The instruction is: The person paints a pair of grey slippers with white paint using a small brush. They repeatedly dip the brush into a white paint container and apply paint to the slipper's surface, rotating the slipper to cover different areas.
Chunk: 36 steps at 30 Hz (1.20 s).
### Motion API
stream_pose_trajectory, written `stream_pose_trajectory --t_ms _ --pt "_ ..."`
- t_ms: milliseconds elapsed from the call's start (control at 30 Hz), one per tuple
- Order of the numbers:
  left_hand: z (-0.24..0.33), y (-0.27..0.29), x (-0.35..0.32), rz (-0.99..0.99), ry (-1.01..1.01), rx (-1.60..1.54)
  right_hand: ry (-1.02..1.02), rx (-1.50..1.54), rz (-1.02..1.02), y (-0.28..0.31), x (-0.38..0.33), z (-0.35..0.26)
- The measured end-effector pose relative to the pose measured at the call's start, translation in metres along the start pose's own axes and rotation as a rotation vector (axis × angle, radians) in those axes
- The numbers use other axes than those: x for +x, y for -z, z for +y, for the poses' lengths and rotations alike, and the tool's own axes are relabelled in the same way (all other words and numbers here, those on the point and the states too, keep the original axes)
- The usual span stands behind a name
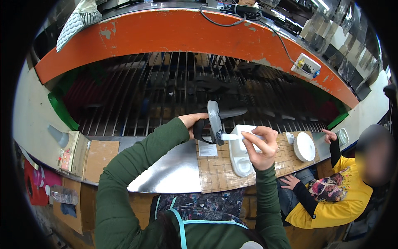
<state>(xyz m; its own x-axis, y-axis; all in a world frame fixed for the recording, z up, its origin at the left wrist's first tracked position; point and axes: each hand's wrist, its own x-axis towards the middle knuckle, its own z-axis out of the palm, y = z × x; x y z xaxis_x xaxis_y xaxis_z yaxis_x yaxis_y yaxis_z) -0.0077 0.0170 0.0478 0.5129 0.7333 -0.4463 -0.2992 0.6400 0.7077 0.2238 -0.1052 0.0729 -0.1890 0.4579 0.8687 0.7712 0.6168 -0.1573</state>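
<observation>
Glue bottle (pixel 58 137): at 9 o'clock, upright beside a cardboard sheet (pixel 100 153).
Left hand (pixel 191 121): closed round a dark strap (pixel 200 131) behind the grey disc part (pixel 215 121), held on edge.
Right hand (pixel 260 146): fingers pinching a small white piece (pixel 230 136) against the disc's lower edge at 6 o'clock.
White tray (pixel 240 159): flat beneath, on the gridded mat (pixel 219 174).
Progress: piece seemingly mid-attachment, not seated.
White round cap (pixel 304 146): at 3 o'clock, near a seated person's hand (pixel 330 135).
</observation>
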Motion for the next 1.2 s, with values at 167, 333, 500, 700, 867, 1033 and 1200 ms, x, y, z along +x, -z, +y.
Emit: stream_pose_trajectory --t_ms 167,333,500,700,867,1033,1200 --pt "-0.022 0.039 -0.003 -0.284 -0.109 -0.157 -0.326 0.422 -0.018 -0.004 -0.011 -0.013" --pt "-0.076 0.064 0.004 -0.331 -0.276 -0.223 -0.489 0.492 -0.194 -0.008 -0.041 -0.06" --pt "-0.107 0.055 0.023 -0.182 -0.403 -0.131 -0.352 -0.017 -0.134 -0.019 -0.065 -0.06" --pt "-0.13 0.044 0.007 -0.325 -0.803 0.355 -0.194 -0.31 0.046 -0.011 -0.091 -0.086" --pt "-0.131 0.04 0.038 -0.331 -0.395 -0.127 -0.314 -0.243 -0.033 -0.013 -0.091 -0.066" --pt "-0.133 0.053 0.045 -0.326 -0.332 -0.146 -0.295 -0.45 0.06 -0.016 -0.087 -0.047" --pt "-0.132 0.061 0.052 -0.375 -0.402 -0.175 -0.336 -0.148 -0.079 -0.008 -0.101 -0.087"
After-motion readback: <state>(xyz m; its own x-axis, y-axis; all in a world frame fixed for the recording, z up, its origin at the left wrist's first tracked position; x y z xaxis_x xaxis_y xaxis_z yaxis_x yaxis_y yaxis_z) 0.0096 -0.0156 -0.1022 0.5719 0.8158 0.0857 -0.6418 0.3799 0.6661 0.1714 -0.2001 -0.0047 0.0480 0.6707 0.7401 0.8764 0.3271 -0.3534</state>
